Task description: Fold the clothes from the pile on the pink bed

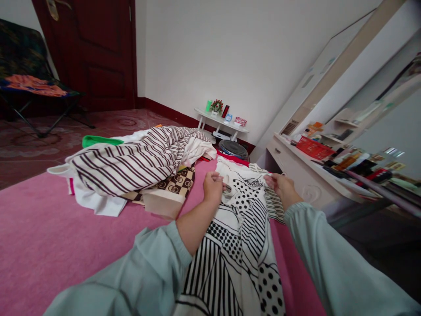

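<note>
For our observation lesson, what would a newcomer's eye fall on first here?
Probably the black-and-white patterned garment, spread on the pink cover in the lower middle, with the left hand and right hand at its two sides. Next, the dark-and-white striped cloth on the heap of clothes to its left; then the bright red basket on the dresser at the right.

Free room: bed (49,228), near left part, lay bare and open. Narrow strip between clothes heap (131,162) and patterned garment (237,245) was crossed by the left forearm (197,221). Obstacles: heap, which blocked low passage toward the far left edge; dresser (309,188), which stood close beside the right edge.
</note>
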`<state>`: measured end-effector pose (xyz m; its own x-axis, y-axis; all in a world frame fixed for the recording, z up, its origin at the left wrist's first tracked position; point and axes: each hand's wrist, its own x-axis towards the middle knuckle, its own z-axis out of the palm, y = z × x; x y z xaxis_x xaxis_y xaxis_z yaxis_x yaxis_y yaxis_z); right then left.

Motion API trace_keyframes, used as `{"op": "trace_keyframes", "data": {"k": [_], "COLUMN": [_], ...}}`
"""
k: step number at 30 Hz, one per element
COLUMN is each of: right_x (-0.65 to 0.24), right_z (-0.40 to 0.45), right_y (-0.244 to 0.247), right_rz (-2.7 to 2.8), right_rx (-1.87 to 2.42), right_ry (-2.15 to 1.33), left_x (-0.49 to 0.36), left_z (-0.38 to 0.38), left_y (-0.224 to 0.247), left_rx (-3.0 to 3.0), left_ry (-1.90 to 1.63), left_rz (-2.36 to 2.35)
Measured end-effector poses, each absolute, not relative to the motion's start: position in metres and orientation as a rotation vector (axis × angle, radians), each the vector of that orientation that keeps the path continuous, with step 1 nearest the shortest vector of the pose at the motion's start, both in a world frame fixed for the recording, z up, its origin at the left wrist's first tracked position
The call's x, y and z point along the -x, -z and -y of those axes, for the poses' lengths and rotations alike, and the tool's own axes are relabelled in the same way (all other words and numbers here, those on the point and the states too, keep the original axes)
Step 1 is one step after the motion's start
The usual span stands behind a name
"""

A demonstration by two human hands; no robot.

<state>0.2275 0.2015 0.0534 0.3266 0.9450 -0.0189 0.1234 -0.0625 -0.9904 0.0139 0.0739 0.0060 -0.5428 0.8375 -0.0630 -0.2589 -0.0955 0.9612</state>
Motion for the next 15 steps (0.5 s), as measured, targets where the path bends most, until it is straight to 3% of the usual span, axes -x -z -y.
{"op": "trace_keyframes", "data": {"k": [4,11,15], "right_x": [-0.222,-0.234,-0.227], "right_z": [-0.197,-0.202,-0.201], "right_y": [-0.048,-0.037,-0.035], "right_rz": [1.077,1.900,2.286], "right_rx": [1.372,1.520,1.607], "right_ry": [-0.937,-0.257,-0.003], "left_x": [-0.012,-0.021,-0.021], "left_z": [-0.080,-0.059,-0.056], "left_y": [0.001,-0.006,-0.006], "left_rx": [-0.770,-1.520,-1.639], "left_ry": [-1.757,-1.429,-1.328], "left_rz": [-1.371,-1.727,-1.793]}}
